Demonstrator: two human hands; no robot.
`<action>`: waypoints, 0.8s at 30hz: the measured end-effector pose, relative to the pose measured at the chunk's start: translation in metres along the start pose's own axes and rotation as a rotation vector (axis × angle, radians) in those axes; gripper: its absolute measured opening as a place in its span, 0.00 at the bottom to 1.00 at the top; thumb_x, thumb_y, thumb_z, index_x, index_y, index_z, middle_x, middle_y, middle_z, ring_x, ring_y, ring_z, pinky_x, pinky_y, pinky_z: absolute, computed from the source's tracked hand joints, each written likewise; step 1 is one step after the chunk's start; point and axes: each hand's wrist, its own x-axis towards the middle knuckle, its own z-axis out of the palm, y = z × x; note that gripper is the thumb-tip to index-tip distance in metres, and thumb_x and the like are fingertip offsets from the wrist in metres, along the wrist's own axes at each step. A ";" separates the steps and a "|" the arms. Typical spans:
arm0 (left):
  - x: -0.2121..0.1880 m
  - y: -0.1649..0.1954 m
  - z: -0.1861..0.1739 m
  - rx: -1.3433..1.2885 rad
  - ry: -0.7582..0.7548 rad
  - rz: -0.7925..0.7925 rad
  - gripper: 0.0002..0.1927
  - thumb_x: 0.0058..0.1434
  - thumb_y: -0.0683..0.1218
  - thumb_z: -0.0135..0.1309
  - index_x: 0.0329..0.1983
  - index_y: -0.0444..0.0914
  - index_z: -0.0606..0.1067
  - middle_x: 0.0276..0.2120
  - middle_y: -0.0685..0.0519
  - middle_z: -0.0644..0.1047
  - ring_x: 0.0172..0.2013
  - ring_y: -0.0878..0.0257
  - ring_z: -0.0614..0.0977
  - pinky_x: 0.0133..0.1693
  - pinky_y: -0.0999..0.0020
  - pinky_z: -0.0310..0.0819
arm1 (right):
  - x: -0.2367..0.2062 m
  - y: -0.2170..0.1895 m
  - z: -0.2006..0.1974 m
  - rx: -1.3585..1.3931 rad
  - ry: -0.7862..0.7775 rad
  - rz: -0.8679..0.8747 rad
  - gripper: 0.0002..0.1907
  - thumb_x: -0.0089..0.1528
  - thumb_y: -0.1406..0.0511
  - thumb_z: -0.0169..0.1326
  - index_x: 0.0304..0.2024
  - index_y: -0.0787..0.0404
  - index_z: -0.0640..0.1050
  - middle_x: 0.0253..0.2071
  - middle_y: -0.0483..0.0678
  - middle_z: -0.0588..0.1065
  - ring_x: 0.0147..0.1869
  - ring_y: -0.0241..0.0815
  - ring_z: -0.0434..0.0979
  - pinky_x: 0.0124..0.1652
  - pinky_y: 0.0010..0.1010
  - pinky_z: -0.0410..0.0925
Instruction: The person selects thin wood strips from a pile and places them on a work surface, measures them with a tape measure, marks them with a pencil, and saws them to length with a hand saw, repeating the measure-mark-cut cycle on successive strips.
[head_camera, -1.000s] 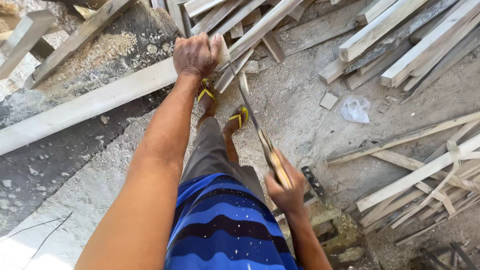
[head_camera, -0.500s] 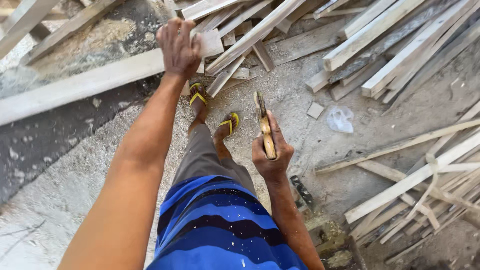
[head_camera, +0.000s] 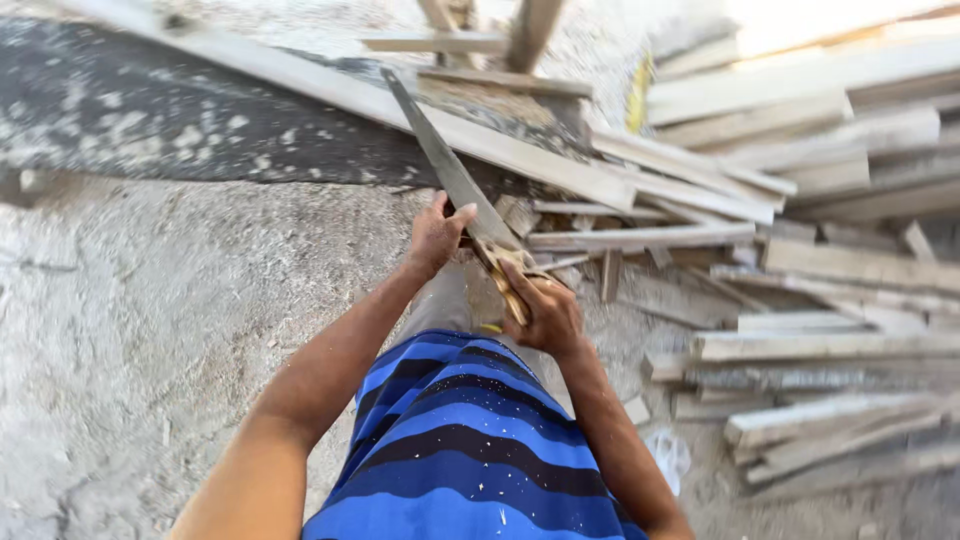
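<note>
1. Two hands on one handsaw (head_camera: 455, 175), held in front of the blue striped shirt (head_camera: 470, 440).
2. Right hand (head_camera: 545, 315): fingers curled tight around the wooden handle, the best hold.
3. Left hand (head_camera: 437, 235): fingertips pinch the blade's flat.
4. Blade looks thin, springy, sharp-toothed; light overall.
5. Beyond the saw: a long plank (head_camera: 330, 95).

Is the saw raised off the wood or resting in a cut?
Raised: the right hand holds the saw angled up above the planks, left hand touching its blade.
</note>
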 end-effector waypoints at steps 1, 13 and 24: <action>0.003 -0.005 -0.021 -0.083 0.045 -0.035 0.11 0.62 0.48 0.53 0.43 0.36 0.74 0.32 0.51 0.78 0.31 0.63 0.81 0.34 0.67 0.79 | 0.022 -0.005 0.009 -0.027 -0.101 -0.021 0.44 0.48 0.63 0.62 0.69 0.56 0.70 0.40 0.55 0.78 0.42 0.54 0.79 0.44 0.44 0.73; 0.102 -0.123 -0.315 -0.129 0.854 0.133 0.07 0.65 0.40 0.56 0.42 0.32 0.72 0.39 0.52 0.74 0.38 0.62 0.74 0.41 0.64 0.71 | 0.253 0.021 0.184 0.033 -0.235 0.282 0.32 0.67 0.53 0.56 0.66 0.66 0.71 0.52 0.58 0.72 0.50 0.51 0.75 0.47 0.47 0.73; 0.185 -0.031 -0.422 0.550 0.211 -0.745 0.19 0.67 0.59 0.54 0.34 0.38 0.76 0.31 0.46 0.79 0.31 0.57 0.82 0.37 0.57 0.77 | 0.462 0.080 0.293 -0.077 0.030 0.520 0.25 0.62 0.65 0.60 0.58 0.70 0.73 0.37 0.52 0.76 0.36 0.43 0.80 0.36 0.35 0.75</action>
